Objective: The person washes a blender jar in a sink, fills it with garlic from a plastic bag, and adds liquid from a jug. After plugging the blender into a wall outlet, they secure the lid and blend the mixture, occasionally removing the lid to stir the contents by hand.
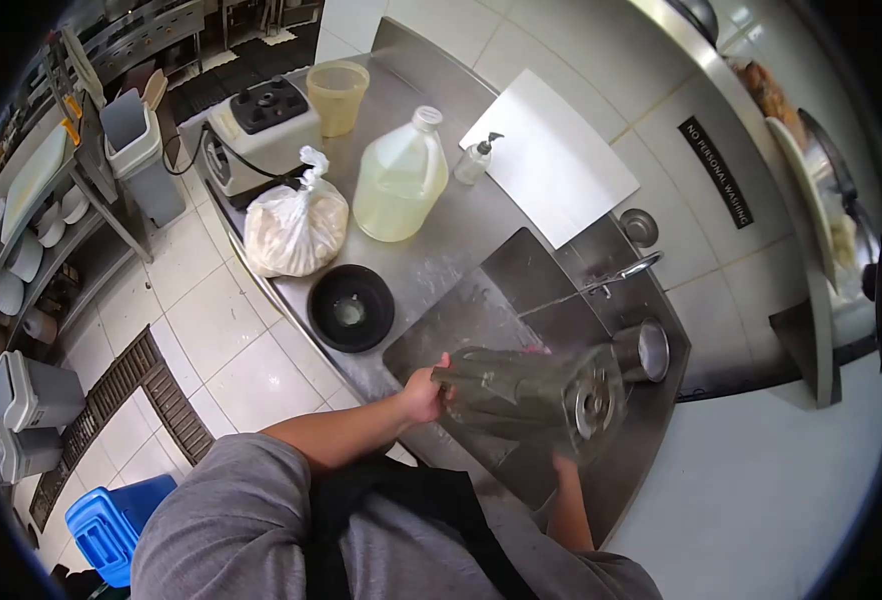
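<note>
Kitchen, steel counter (441, 255) with sink (521, 290) at frame centre, white tile floor to the left. Blender jar (531, 392) lies tipped on its side over the sink, lower centre. Left hand (426, 392) grips its rim end, fingers closed on it. Right hand (564, 464) sits under the jar's base; grip hidden, cannot tell. Tap (626, 272) above right. Black lid (351, 308), tied bag (296, 228), jug (401, 180) on counter, upper centre.

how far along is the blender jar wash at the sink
Done: the blender jar is off its base and over the sink. In hand: the left hand grips its open end, the right hand supports it from below, and the tap is running. Left: it is not yet set down; the black lid lies on the counter.
</note>
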Demonstrator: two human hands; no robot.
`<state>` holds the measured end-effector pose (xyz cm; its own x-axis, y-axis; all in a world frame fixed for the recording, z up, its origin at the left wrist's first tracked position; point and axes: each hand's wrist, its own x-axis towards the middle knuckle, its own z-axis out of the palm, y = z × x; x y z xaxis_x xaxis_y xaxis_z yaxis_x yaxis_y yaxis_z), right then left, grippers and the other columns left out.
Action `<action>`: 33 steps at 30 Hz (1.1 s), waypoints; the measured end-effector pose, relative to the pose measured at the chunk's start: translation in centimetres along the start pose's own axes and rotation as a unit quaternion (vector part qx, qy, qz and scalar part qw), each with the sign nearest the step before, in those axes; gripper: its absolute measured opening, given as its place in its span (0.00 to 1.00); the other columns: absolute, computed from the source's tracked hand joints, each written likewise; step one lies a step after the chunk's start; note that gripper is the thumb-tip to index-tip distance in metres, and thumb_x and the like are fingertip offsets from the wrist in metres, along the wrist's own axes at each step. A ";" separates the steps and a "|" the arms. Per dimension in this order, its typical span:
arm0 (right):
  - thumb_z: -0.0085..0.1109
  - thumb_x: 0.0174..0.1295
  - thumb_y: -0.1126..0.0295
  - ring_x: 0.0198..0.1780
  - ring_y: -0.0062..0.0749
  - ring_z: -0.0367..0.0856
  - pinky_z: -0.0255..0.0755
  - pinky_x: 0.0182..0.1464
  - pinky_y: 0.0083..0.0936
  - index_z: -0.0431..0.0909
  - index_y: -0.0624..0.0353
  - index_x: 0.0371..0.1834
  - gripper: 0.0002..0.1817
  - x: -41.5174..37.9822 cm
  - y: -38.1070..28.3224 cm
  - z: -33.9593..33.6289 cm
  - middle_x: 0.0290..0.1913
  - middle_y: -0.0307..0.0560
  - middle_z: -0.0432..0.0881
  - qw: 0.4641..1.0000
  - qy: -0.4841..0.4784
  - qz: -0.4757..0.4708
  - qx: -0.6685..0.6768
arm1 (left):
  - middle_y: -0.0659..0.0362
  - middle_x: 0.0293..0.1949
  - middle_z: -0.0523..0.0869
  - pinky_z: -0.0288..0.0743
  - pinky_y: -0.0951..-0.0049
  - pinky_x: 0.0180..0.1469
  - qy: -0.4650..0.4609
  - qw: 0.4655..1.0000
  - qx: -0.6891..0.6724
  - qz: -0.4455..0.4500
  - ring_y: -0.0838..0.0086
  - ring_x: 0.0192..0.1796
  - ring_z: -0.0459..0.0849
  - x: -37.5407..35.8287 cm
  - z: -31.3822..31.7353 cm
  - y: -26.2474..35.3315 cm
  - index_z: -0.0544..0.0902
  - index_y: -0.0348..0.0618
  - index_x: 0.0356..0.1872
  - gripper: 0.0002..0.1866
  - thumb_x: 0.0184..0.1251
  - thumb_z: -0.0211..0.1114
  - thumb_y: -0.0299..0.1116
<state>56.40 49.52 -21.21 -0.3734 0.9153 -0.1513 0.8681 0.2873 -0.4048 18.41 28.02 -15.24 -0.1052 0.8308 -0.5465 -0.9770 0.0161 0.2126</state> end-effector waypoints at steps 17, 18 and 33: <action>0.62 0.60 0.68 0.70 0.56 0.60 0.58 0.67 0.42 0.75 0.55 0.52 0.16 -10.5 -45.8 2.8 0.74 0.58 0.54 0.943 0.153 -0.292 0.052 | 0.56 0.49 0.84 0.73 0.58 0.60 0.024 0.907 -0.185 0.378 0.63 0.53 0.81 -36.5 -27.6 28.2 0.79 0.44 0.52 0.18 0.69 0.53 0.43; 0.62 0.60 0.68 0.70 0.56 0.60 0.58 0.67 0.42 0.75 0.55 0.52 0.16 -10.1 -47.1 3.4 0.74 0.58 0.54 0.944 0.149 -0.289 0.062 | 0.55 0.51 0.84 0.71 0.57 0.63 0.056 0.892 -0.176 0.412 0.63 0.55 0.81 -39.2 -30.0 29.4 0.79 0.44 0.54 0.19 0.69 0.54 0.43; 0.64 0.58 0.55 0.30 0.44 0.80 0.72 0.36 0.34 0.82 0.65 0.30 0.20 8.1 -64.5 10.1 0.31 0.55 0.82 0.945 -0.182 -0.265 -0.054 | 0.67 0.28 0.75 0.67 0.80 0.34 0.396 0.611 0.082 0.681 0.82 0.31 0.73 -54.2 -27.4 49.0 0.79 0.44 0.37 0.16 0.76 0.52 0.46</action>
<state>-5.95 35.52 -5.44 -0.8362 0.4825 -0.2607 0.5482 0.7237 -0.4191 -28.83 -31.50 2.61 -0.9202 -0.3909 0.0203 0.1403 -0.2808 0.9495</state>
